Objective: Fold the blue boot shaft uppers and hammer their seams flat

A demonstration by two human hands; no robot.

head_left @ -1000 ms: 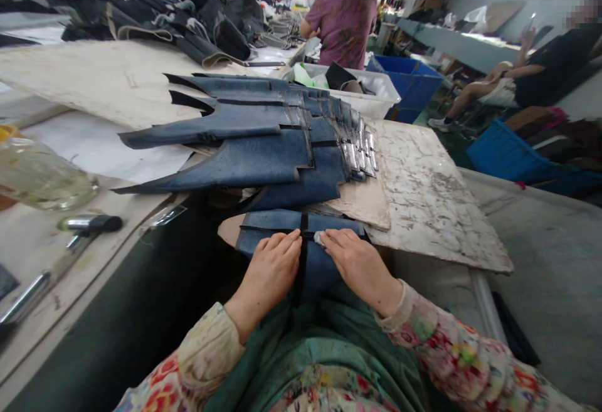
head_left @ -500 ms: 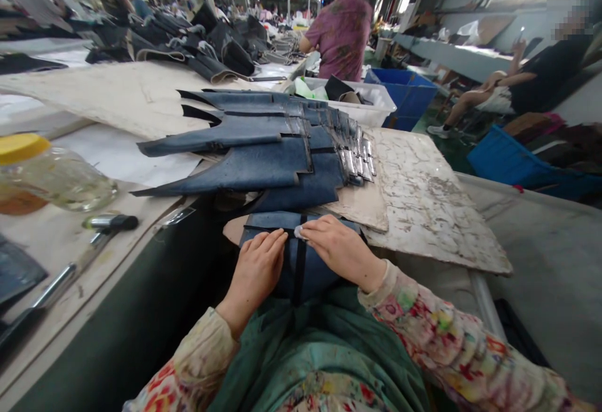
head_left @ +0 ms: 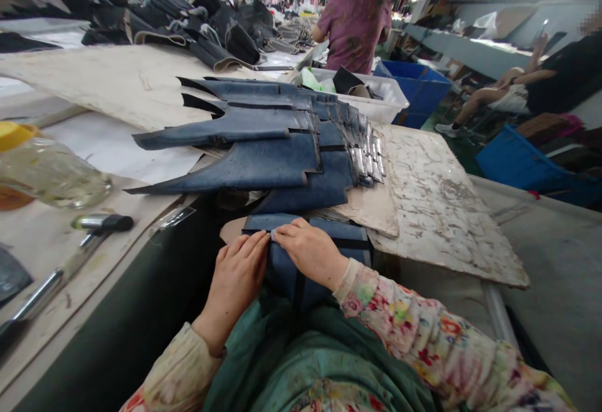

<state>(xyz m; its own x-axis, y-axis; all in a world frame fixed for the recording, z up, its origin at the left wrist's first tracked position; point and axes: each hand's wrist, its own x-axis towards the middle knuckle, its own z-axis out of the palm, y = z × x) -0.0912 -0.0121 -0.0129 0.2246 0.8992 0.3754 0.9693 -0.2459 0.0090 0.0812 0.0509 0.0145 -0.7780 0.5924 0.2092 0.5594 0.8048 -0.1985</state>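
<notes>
In front of me lies a blue leather-like piece [head_left: 324, 227], crossed by a black strip [head_left: 350, 244], with another dark strip [head_left: 300, 286] running toward my apron. My left hand [head_left: 239, 283] is at its left part, fingers bent and pressed together on the black strip, thumb hidden. Close beside those fingertips, my right hand [head_left: 310, 252] is closed on a small whitish wad [head_left: 274, 234] against the same strip. Most of the wad is covered by the fingers. Just beyond is a stack of overlapping blue leather-like pieces [head_left: 268, 164].
On the left table are a yellow-lidded jar [head_left: 61, 167], a dark-ended tool [head_left: 103, 222] and a metal rod [head_left: 40, 296]. A stained board [head_left: 446, 192] lies to the right. Behind stand a white bin [head_left: 379, 101], a blue bin [head_left: 418, 89] and a person in purple [head_left: 357, 17]; another sits right.
Both hands have shifted left along the black strip, the right one farther, uncovering the strip's right end. The whitish wad moved left with the right hand. The view has turned slightly.
</notes>
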